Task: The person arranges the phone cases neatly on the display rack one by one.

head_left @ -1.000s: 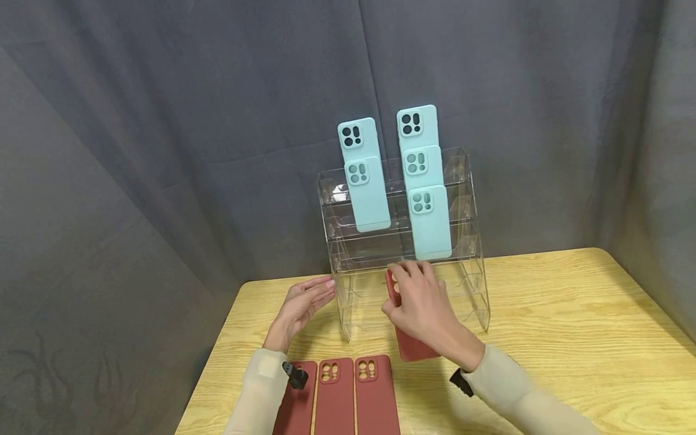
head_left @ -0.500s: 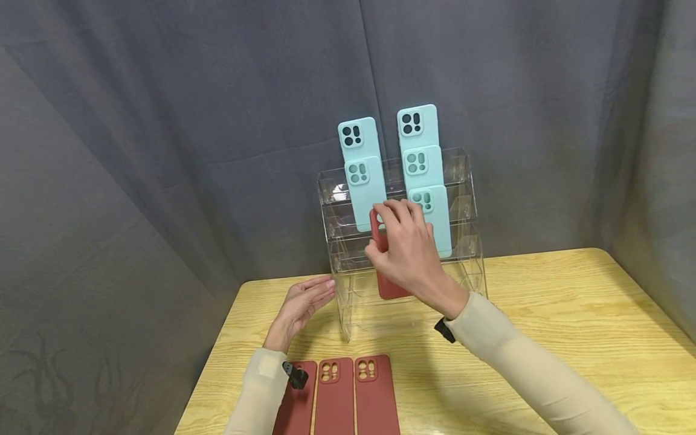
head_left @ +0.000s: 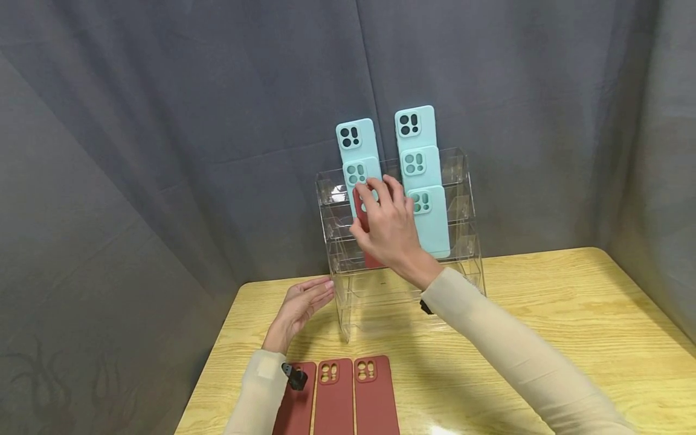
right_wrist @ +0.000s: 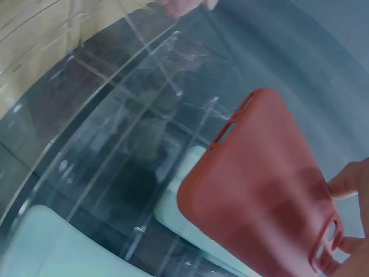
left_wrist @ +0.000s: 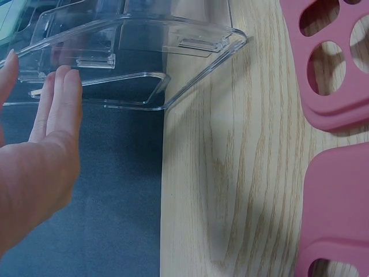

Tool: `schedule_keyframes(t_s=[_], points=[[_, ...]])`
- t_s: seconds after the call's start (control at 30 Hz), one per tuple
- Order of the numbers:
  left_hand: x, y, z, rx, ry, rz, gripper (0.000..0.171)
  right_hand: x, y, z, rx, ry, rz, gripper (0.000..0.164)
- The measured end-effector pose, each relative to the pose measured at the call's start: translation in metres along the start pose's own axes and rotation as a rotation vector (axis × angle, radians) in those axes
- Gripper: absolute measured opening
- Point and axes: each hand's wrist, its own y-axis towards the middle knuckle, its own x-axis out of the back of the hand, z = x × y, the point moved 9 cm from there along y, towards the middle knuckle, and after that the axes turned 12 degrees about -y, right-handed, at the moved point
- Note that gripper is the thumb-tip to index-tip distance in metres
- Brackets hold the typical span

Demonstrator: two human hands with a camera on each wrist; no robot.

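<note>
**Red case held at left column of acrylic stand**

While the right hand [head_left: 388,226] is raised in front of the clear acrylic stand [head_left: 462,181], a red phone case [right_wrist: 259,184] is pinched in its grip, fingers curled round the edges near the camera-cutout end. The case is kept upright, in the air, just in front of the lower teal case [head_left: 360,181] of the left column; whether it touches a ledge can't be told from the head view. From the right wrist view it is seen tilted over the stand's tiers, w/ teal showing below it.

The left hand [head_left: 301,305] is laid flat against the stand's left side wall, fingers straight and relaxed, nothing held; the stand appears to be steadied by it.

Step judged in hand: placement of the red case on a tier of the left column, approx. level w/ the third teal case [head_left: 432,220] on the right. Two teal cases are stacked at left, three at right, so the free slot below the left pair looks the likely spot. Next move, as judged: the case's bottom edge needs to be lowered behind the tier's front lip and leaned back before the pinch is let go.

Three more red cases [head_left: 353,393] lie side by side on the table [head_left: 571,314] near the front edge, one partly hidden by the left sleeve.
</note>
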Motion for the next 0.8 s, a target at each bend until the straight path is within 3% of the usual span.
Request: schedule_keyframes(t_s=[0.27, 0.43, 0.8], points=[[0.0, -0.001, 0.0, -0.007, 0.019, 0.001, 0.051, -0.023, 0.003, 0.003, 0.054, -0.12, -0.06, 0.054], [0.0, -0.001, -0.001, -0.005, 0.008, 0.004, 0.054, -0.036, 0.004, 0.0, 0.044, -0.145, -0.091, 0.056], [-0.001, -0.002, -0.001, -0.007, 0.022, 0.002, 0.052, -0.069, -0.007, -0.002, 0.019, -0.232, -0.041, 0.056]])
